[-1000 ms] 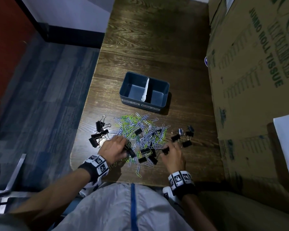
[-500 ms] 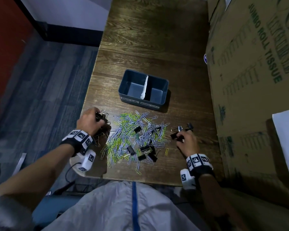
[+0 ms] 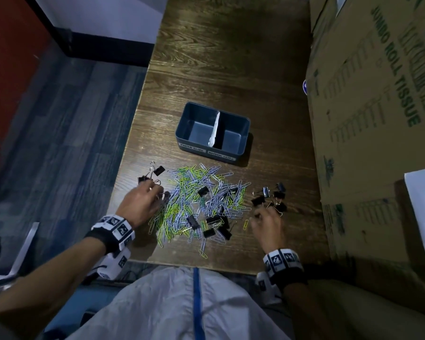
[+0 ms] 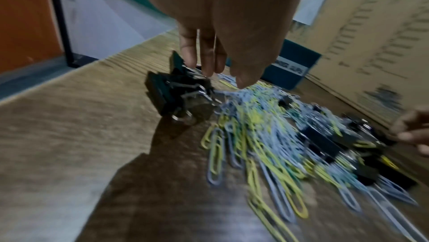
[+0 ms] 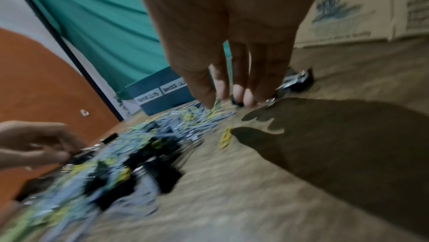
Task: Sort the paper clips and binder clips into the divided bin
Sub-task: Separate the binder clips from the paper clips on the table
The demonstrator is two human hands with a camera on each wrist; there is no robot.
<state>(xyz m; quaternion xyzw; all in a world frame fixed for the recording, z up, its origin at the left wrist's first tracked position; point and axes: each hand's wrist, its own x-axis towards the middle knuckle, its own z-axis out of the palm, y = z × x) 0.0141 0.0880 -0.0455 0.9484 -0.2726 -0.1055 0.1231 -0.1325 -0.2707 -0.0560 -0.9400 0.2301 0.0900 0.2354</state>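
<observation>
A blue divided bin [image 3: 240,148] stands on the wooden table, both halves bare, with labels on its front wall. In front of it lies a heap of blue and yellow paper clips [image 3: 189,192] with black binder clips [image 3: 213,220] mixed in. A small group of binder clips [image 3: 158,171] lies at the heap's left and another group [image 3: 267,192] at its right. My left hand [image 3: 155,190] hovers with straight fingers over the left group [image 4: 167,91], holding nothing. My right hand [image 3: 267,213] points its fingers [image 5: 250,97] down near the right group [image 5: 299,80], also holding nothing.
Large cardboard boxes [image 3: 365,119] wall off the table's right side. The table's left edge [image 3: 133,133] drops to a grey floor. One yellow paper clip [image 3: 245,224] lies alone near my right hand. A white sheet [image 3: 424,217] rests on a box at right.
Both hands went from the heap's near part out to the side groups of binder clips. They have since drawn back a little with nothing in them.
</observation>
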